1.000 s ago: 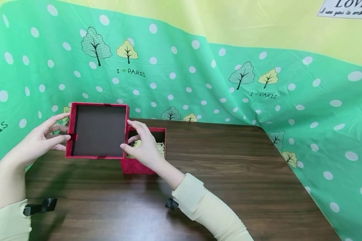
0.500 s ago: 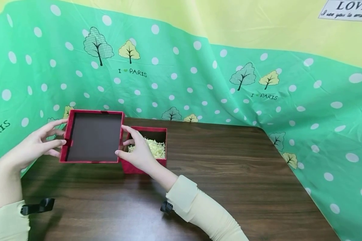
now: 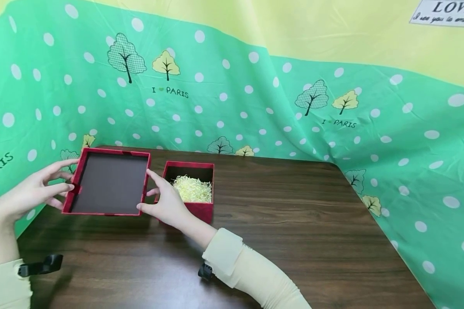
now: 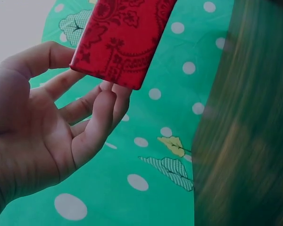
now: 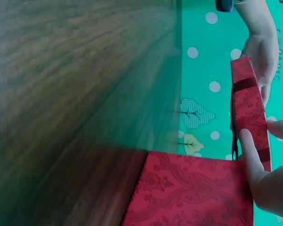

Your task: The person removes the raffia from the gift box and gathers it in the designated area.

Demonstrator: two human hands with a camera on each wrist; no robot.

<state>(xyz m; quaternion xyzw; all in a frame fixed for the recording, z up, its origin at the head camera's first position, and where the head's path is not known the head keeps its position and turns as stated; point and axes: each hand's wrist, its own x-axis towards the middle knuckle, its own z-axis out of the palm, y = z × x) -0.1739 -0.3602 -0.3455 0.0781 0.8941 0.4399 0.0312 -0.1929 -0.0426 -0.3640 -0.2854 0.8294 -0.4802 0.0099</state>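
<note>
A red patterned box lid (image 3: 112,184) is held between both hands, its dark inner side facing the head camera. My left hand (image 3: 36,189) grips its left edge with thumb and fingers; in the left wrist view, the fingers meet the corner of the red lid (image 4: 122,42). On the opposite edge my right hand (image 3: 168,201) pinches the lid, as the right wrist view also shows with the lid's side (image 5: 252,108). To the right of the lid stands the red box (image 3: 199,210), uncovered, with pale yellow shredded paper (image 3: 193,189) inside. Part of the box is hidden behind my right hand.
Dark wood-grain table (image 3: 294,223) extends to the right and front. A green and yellow cloth (image 3: 232,86) with white dots and trees hangs behind it and along both sides. Each sleeve has a black strap (image 3: 42,266) near the cuff.
Both hands have carried the lid left and downward, away from the box. More of the box and its shredded paper now shows. The box has stayed in place.
</note>
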